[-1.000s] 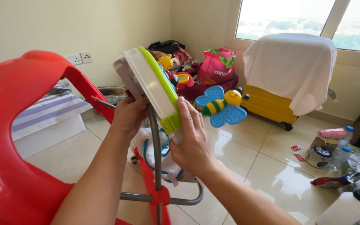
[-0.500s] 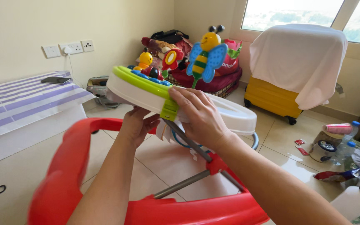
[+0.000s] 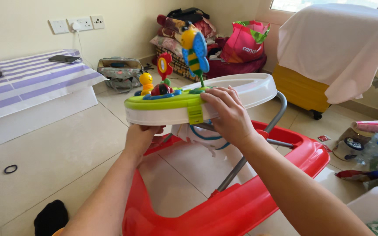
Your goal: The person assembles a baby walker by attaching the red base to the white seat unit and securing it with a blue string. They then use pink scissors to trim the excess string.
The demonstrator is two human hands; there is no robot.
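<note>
Bkgd: striped cloth [image 3: 31, 83] w/ phone [image 3: 65, 58] at left; wall sockets [image 3: 77, 23]; pink bag [image 3: 243, 41]; yellow case [image 3: 300, 89] under white sheet [image 3: 337, 43]; hair tie [image 3: 10, 168] on floor.

The baby walker's white tray [image 3: 241, 89] sits level, raised above the red ring base [image 3: 259, 201] on grey metal struts [image 3: 237, 168]. A lime-green toy panel [image 3: 171, 98] caps the tray's near end, carrying a striped bee [image 3: 194, 48] with blue wings, a red flower [image 3: 164, 65] and a small yellow figure [image 3: 145, 81], all upright. The red base lies flat on the tiled floor [image 3: 57, 153] directly beneath the tray.
</note>
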